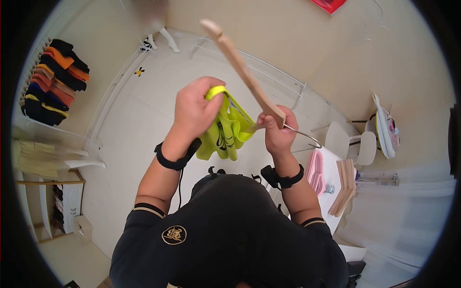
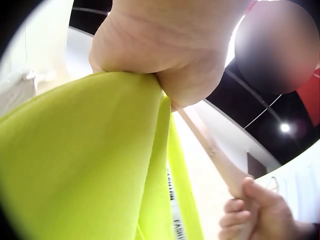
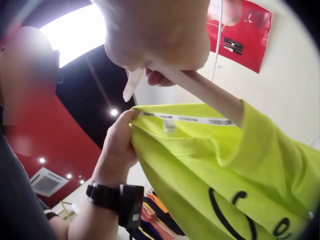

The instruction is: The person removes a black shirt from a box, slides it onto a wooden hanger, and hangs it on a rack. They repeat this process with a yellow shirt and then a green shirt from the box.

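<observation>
My left hand (image 1: 194,106) pinches the neckline of a lime-yellow shirt (image 1: 216,141), which hangs in folds below it. In the right wrist view, dark script lettering marks the shirt's front and a printed white tape runs inside its collar. My right hand (image 1: 280,132) grips a wooden clothes hanger (image 1: 247,77) near its middle, by the metal hook. One hanger arm reaches up and free; the other enters the neck opening and is partly hidden by the fabric (image 3: 280,145).
On the right, a white table (image 1: 331,161) bears pink hangers (image 1: 315,173) and a stack of wooden hangers (image 1: 343,187). White chairs (image 1: 362,146) stand beyond it. Dark and orange garments (image 1: 57,81) hang at the left wall. A low white rail (image 1: 269,67) runs along the far wall.
</observation>
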`<act>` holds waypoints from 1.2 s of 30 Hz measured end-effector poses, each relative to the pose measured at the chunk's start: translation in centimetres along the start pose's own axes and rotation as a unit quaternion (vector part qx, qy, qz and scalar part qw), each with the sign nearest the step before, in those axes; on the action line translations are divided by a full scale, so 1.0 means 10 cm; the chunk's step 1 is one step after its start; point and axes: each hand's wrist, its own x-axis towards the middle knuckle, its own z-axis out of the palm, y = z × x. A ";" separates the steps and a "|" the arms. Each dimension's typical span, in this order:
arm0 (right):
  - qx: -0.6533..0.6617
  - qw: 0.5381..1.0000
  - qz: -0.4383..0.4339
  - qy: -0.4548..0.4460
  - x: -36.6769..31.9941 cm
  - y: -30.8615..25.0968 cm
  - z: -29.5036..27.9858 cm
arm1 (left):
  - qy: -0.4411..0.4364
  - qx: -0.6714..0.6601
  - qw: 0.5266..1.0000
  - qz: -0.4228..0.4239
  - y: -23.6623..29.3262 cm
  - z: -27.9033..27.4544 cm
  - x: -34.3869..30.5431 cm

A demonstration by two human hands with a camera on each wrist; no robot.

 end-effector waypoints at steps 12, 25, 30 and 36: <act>-0.221 0.955 0.133 -0.149 0.12 0.38 0.07 | 0.047 0.042 0.990 -0.130 -1.25 -0.59 -0.03; -0.260 0.917 0.137 -0.271 0.88 1.01 0.24 | 0.091 0.076 0.966 -0.231 -1.88 -0.64 0.12; -0.319 0.870 0.185 -0.327 1.36 1.35 0.41 | 0.027 0.199 0.966 -0.165 -1.89 -0.58 0.54; -0.327 0.838 0.116 -0.421 1.90 1.87 0.91 | -0.198 0.177 0.959 -0.097 -2.05 -0.45 0.76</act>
